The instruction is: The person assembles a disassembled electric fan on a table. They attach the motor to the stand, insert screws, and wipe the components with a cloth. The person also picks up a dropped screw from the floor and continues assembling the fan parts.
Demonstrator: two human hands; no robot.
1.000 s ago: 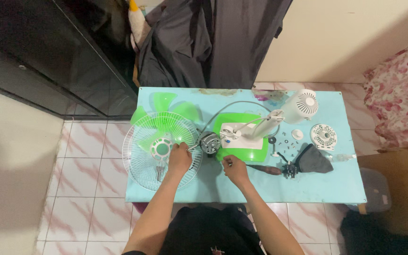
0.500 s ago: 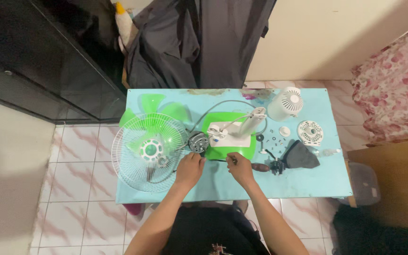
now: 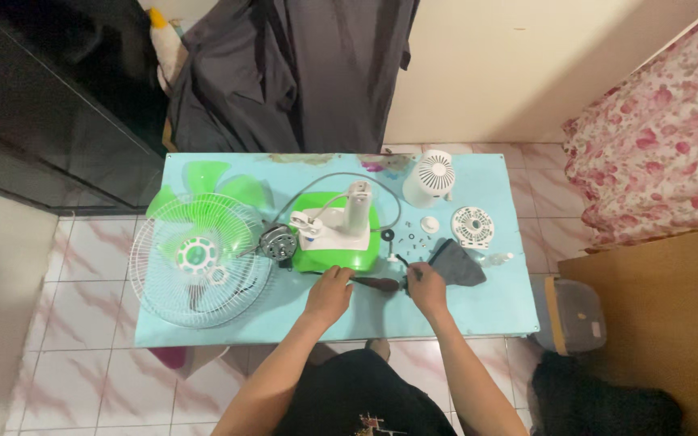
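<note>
A light blue counter (image 3: 478, 311) stands on a pink-veined tiled floor (image 3: 82, 258). At its left end lies a white wire fan guard (image 3: 195, 260) over green fan blades (image 3: 203, 179), with a small motor (image 3: 278, 241) just beside it. Near the middle sits the green fan base (image 3: 334, 257). To the right lie a white motor housing (image 3: 429, 178), a round white vented cover (image 3: 472, 226), a white cap (image 3: 430, 223), small screws (image 3: 408, 237), a dark cloth (image 3: 458, 265) and a dark-handled screwdriver (image 3: 377, 283).

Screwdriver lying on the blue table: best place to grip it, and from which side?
Grip the screwdriver by its dark, thick handle, coming down from above. It lies flat, roughly parallel to the near edge of the table, so fingers can close across the handle's width. The left hand already rests at its left end, and the right hand sits at the other end, so the middle looks the clearest spot.
</note>
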